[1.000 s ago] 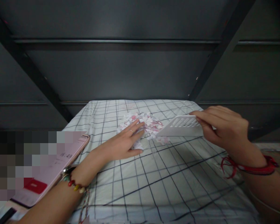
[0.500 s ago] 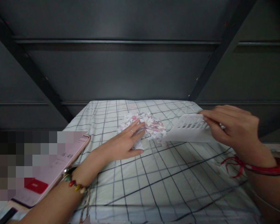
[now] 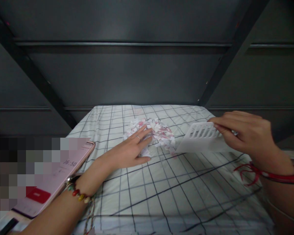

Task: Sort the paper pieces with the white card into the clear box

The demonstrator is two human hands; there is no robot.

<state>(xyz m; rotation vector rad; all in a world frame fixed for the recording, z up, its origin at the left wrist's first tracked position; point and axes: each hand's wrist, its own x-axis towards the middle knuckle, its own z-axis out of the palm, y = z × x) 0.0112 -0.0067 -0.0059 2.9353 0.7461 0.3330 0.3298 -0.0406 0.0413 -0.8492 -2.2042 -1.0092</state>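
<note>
At the near left sits a pink-edged smartphone (image 3: 61, 171). Farther in, the left hand (image 3: 129, 150) lies open, fingers resting on a heap of white-and-pink paper scraps (image 3: 161, 132) on the white, dark-checked, cloth-covered surface (image 3: 159, 199); the right hand (image 3: 247, 132) pinches a flat white slotted scraper (image 3: 198, 142) just beside it. Gathering seems in hand; a sweep would call for keeping the scraper low. Dark grey panels (image 3: 127, 76) stand beyond.

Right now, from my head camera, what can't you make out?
In the head view:
- Scraps under the left hand: its fingers and palm cover them.
- White piece's right end: behind the right hand.
- Phone's small print: too small to read; pixelation masks whatever lies left of it.
- Red bracelet's far side: hidden by the wrist and cut by the right edge.
</note>
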